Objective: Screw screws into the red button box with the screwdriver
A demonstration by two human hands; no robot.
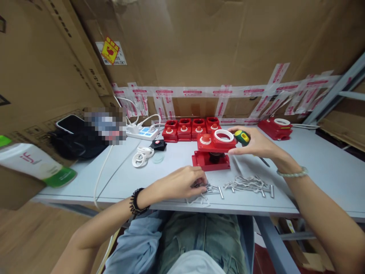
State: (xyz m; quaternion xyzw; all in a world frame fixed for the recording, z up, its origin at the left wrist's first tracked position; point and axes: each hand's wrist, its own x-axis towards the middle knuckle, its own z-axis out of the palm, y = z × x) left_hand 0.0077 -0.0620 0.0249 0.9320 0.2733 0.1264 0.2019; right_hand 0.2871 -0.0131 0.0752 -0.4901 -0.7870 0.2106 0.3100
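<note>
My right hand point(253, 142) is closed round a screwdriver with a yellow and green handle point(242, 137). The same hand grips the right end of a red housing cover point(209, 143), which has a round red knob and a white ring. This cover is raised and tilted above a red base box point(199, 161), with a dark round part between them. My left hand point(188, 180) has its fingers curled down on small metal hammers point(213, 189) near the front edge; its fingertips are partly hidden. To their right lies another pile of small metal hammers point(251, 184) with white cords.
Several red housings point(184, 131) stand in a row at the back; another red housing point(275, 129) is at the right. Further left are a power strip point(144, 132), white rings point(141, 158), a black bag point(82, 142) with a phone, and a bottle point(37, 161). Cardboard point(199, 45) walls the back.
</note>
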